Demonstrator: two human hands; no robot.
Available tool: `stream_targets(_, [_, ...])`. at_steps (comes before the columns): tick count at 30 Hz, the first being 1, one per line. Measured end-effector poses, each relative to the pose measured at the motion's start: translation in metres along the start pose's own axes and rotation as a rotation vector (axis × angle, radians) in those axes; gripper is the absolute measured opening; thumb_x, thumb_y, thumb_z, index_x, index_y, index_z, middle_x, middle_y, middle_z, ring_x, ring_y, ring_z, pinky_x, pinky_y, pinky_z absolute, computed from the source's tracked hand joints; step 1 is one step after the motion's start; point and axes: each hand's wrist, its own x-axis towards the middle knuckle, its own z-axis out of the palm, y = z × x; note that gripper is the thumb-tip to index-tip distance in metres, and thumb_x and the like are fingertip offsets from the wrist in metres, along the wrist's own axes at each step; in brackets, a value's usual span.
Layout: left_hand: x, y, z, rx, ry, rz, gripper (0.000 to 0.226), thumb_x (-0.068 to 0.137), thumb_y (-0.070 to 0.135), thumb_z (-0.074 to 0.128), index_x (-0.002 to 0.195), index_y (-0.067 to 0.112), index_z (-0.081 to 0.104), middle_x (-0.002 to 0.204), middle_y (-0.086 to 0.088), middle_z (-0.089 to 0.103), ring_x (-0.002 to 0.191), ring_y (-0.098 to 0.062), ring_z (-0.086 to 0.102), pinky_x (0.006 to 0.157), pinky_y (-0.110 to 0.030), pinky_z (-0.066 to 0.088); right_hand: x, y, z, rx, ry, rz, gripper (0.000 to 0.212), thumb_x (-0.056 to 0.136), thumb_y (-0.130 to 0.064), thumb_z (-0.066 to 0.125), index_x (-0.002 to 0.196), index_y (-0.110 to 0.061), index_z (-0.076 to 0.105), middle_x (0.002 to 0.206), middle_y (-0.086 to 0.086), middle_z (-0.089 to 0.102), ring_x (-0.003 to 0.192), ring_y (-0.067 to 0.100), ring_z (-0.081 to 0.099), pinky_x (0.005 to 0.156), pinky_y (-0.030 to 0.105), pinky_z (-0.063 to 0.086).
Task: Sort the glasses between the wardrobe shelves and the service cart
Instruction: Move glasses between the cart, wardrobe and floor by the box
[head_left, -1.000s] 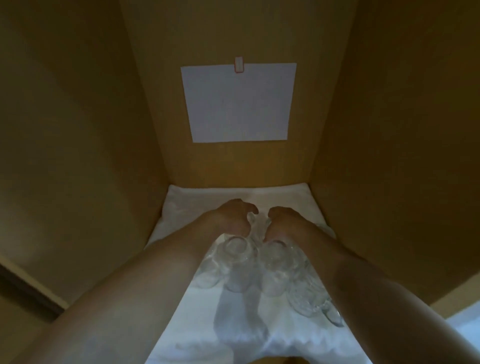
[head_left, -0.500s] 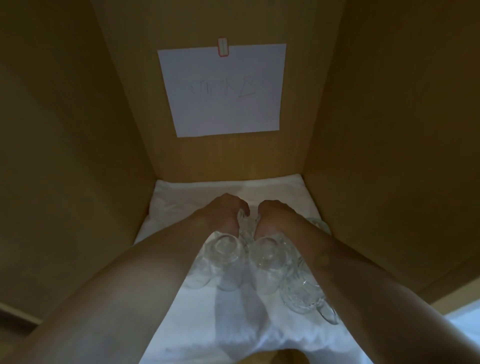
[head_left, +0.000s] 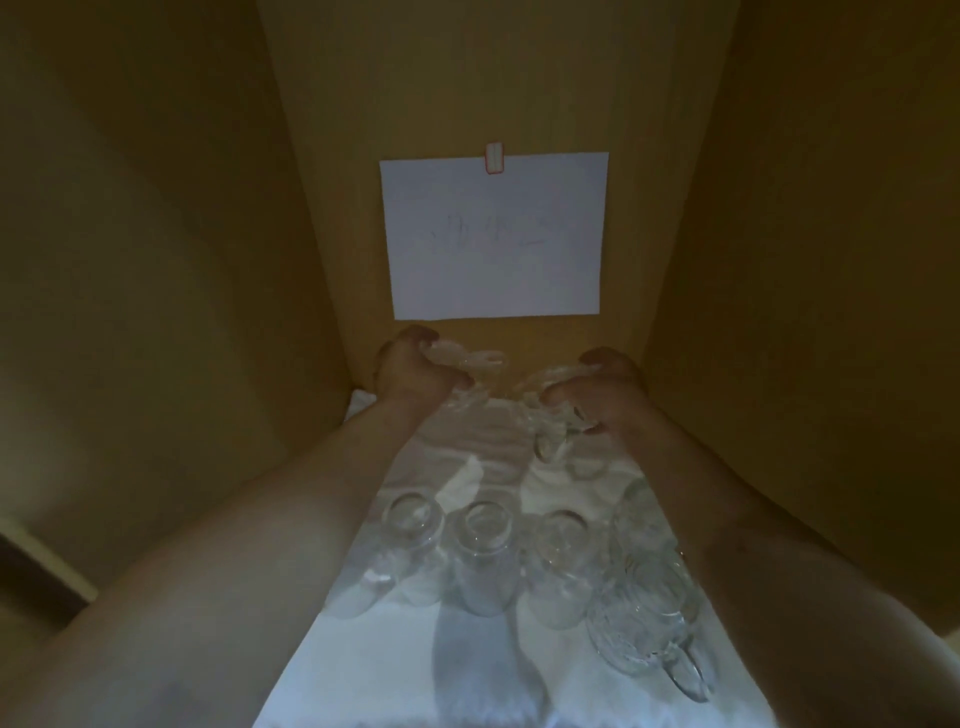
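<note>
Both my arms reach deep into a wooden wardrobe compartment lined with a white cloth (head_left: 415, 670). My left hand (head_left: 410, 371) grips a clear glass (head_left: 470, 361) near the back wall, lifted and tilted. My right hand (head_left: 602, 392) grips another clear glass (head_left: 550, 384) beside it. Between my forearms, nearer the front, several upside-down clear glasses stand in a row on the cloth, among them one at the left (head_left: 410, 525), one in the middle (head_left: 485, 540) and one to the right (head_left: 561, 551). A cut-glass mug with a handle (head_left: 644, 629) stands at the front right.
A white paper sheet (head_left: 493, 236) with faint writing is taped to the back panel. Wooden side walls close in at the left (head_left: 182, 312) and the right (head_left: 805, 312). Another small glass (head_left: 550, 447) lies on the cloth under my right hand.
My hands have parted and moved from the middle of the shelf toward the back wall, each holding a glass. The row of glasses at the front is now uncovered.
</note>
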Motion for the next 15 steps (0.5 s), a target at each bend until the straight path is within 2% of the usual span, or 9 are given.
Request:
stream_targets(3, [-0.008,0.014,-0.016,-0.294,0.049,-0.075,0.063,0.054,0.015,0.091,0.101,0.037,0.055,0.107,0.009,0.057,0.096,-0.022,0.064,0.064,-0.048,0.063,-0.007,-0.003,-0.004,0.33,-0.003,0.038,0.057,0.064,-0.016,0.091,0.114,-0.009,0.063,0.112,0.009,0.066,0.095,0.024,0.068,0.074,0.048,0.064])
stream_targets(4, [-0.011,0.019,-0.02,-0.37,0.049,-0.091,0.065,0.057,0.014,0.091,0.105,0.037,0.052,0.108,0.009,0.055,0.098,-0.021,0.063,0.064,-0.048,0.064,-0.009,-0.003,-0.005,0.428,-0.03,0.032,0.046,0.067,-0.016,0.089,0.106,-0.006,0.066,0.102,0.01,0.069,0.085,0.023,0.07,0.074,0.049,0.064])
stream_targets(6, [-0.014,0.025,-0.029,-0.502,0.029,-0.113,0.068,0.066,0.012,0.09,0.118,0.03,0.05,0.117,0.004,0.053,0.104,-0.022,0.06,0.067,-0.049,0.064,-0.015,-0.001,-0.007,0.623,-0.11,0.026,0.032,0.076,-0.014,0.083,0.103,-0.002,0.071,0.077,0.006,0.069,0.066,0.017,0.07,0.08,0.05,0.062])
stream_targets(7, [-0.016,0.028,-0.033,-0.565,-0.001,-0.12,0.069,0.069,0.012,0.09,0.124,0.025,0.051,0.123,0.001,0.053,0.107,-0.022,0.059,0.069,-0.05,0.064,-0.018,-0.001,-0.007,0.716,-0.151,0.022,0.024,0.081,-0.013,0.08,0.101,-0.003,0.074,0.07,0.002,0.069,0.063,0.015,0.069,0.085,0.051,0.061])
stream_targets(8, [-0.018,0.029,-0.037,-0.63,-0.046,-0.131,0.069,0.071,0.012,0.089,0.129,0.02,0.052,0.127,-0.002,0.053,0.111,-0.024,0.06,0.071,-0.051,0.063,-0.021,0.0,-0.008,0.804,-0.192,0.024,0.018,0.084,-0.013,0.077,0.1,-0.006,0.075,0.074,0.002,0.071,0.069,0.015,0.071,0.091,0.053,0.058])
stream_targets(9, [-0.021,0.031,-0.041,-0.695,-0.101,-0.142,0.064,0.075,0.012,0.087,0.13,0.015,0.055,0.129,-0.004,0.055,0.113,-0.027,0.061,0.075,-0.052,0.063,-0.024,0.0,-0.008,0.893,-0.237,0.026,0.022,0.085,-0.014,0.075,0.106,-0.008,0.075,0.089,0.005,0.076,0.085,0.02,0.074,0.096,0.054,0.055])
stream_targets(11, [-0.027,0.034,-0.049,-0.837,-0.21,-0.152,0.039,0.083,0.012,0.08,0.119,0.01,0.066,0.126,-0.01,0.06,0.108,-0.031,0.067,0.083,-0.052,0.061,-0.032,-0.004,-0.007,1.038,-0.315,0.024,0.043,0.085,-0.016,0.073,0.126,-0.008,0.068,0.123,0.012,0.072,0.113,0.029,0.068,0.103,0.054,0.05])
stream_targets(13, [-0.033,0.036,-0.055,-0.977,-0.272,-0.18,0.025,0.087,0.012,0.076,0.111,0.007,0.069,0.122,-0.014,0.065,0.101,-0.032,0.072,0.086,-0.051,0.06,-0.04,-0.007,-0.005,1.144,-0.333,0.01,0.044,0.082,-0.019,0.074,0.124,-0.008,0.069,0.133,0.015,0.066,0.117,0.029,0.065,0.106,0.05,0.048])
stream_targets(15, [-0.04,0.036,-0.059,-1.088,-0.322,-0.189,0.035,0.087,0.012,0.075,0.119,0.005,0.067,0.125,-0.017,0.067,0.105,-0.035,0.071,0.088,-0.049,0.059,-0.049,-0.009,-0.003,1.218,-0.315,0.018,0.037,0.079,-0.024,0.076,0.114,-0.011,0.074,0.132,0.015,0.066,0.117,0.03,0.065,0.107,0.05,0.047])
